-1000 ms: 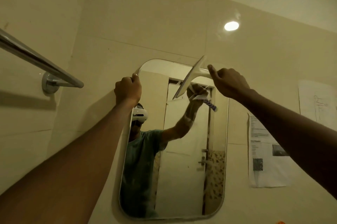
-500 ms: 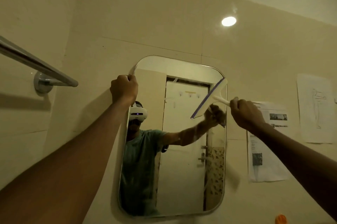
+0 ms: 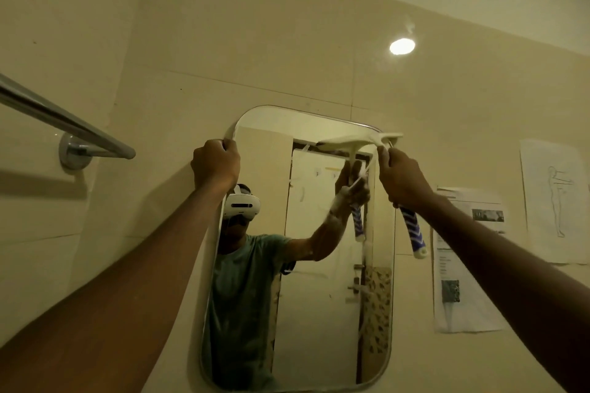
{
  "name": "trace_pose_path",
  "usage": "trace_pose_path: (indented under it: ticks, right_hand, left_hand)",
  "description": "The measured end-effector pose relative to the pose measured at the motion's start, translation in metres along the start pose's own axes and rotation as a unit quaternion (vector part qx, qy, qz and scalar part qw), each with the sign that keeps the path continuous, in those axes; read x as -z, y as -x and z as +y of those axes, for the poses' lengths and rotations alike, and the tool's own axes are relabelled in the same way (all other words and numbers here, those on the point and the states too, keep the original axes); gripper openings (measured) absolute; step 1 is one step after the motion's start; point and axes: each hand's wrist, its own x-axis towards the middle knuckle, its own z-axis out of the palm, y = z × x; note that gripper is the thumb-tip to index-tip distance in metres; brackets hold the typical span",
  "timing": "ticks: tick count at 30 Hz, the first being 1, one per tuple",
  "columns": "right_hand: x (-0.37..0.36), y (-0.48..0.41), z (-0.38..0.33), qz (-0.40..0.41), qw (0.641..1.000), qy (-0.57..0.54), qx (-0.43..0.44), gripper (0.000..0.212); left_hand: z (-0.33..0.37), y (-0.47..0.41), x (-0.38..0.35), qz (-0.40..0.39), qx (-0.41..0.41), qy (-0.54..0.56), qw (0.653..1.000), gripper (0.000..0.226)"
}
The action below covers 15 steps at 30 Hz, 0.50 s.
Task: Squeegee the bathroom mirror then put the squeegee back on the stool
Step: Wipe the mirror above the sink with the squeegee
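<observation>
A rounded rectangular mirror [image 3: 319, 312] hangs on the tiled wall ahead of me. My left hand [image 3: 216, 165] grips the mirror's upper left edge. My right hand [image 3: 401, 180] is shut on the handle of a white squeegee [image 3: 359, 140]. Its blade lies nearly level against the mirror's top right corner, and its blue-and-white patterned handle end sticks out below my fist. The stool is out of sight.
A chrome towel bar [image 3: 64, 124] juts out from the left wall at head height. Two printed paper sheets [image 3: 469, 258] are stuck to the wall right of the mirror. A round spot of light [image 3: 402, 46] shines on the tiles above.
My right hand has swung the squeegee from a slanted hold at the mirror's right edge up to the top right corner, blade now near level. My left hand has stayed on the mirror's edge.
</observation>
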Motion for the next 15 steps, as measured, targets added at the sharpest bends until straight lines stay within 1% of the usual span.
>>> trace_pose_path:
  ticks: [3, 6, 8, 9, 12, 15]
  right_hand:
    - [-0.013, 0.042, 0.018, 0.01, 0.999, -0.004, -0.036, 0.035]
    - [-0.007, 0.071, 0.025, -0.04, 0.996, 0.013, -0.081, 0.038]
    - [0.007, 0.062, 0.017, -0.073, 0.992, 0.02, -0.096, 0.041]
    - [0.014, 0.051, 0.009, -0.071, 0.993, 0.022, -0.095, 0.043]
    - [0.03, 0.003, -0.013, -0.01, 0.997, 0.031, -0.074, 0.046]
    - [0.026, -0.024, -0.016, 0.017, 0.997, 0.02, -0.068, 0.049]
  left_hand:
    - [-0.001, 0.0, -0.001, 0.003, 0.003, 0.002, 1.0, 0.044]
    - [0.001, 0.003, 0.0, 0.007, 0.003, 0.002, 1.0, 0.043]
    - [0.003, 0.005, 0.001, 0.007, 0.005, 0.004, 1.0, 0.044]
    - [0.004, 0.006, 0.001, 0.008, 0.004, 0.003, 1.0, 0.043]
    - [0.003, 0.008, 0.001, 0.014, 0.0, 0.002, 1.0, 0.042]
    - [0.002, 0.006, 0.0, 0.009, -0.003, -0.002, 1.0, 0.042]
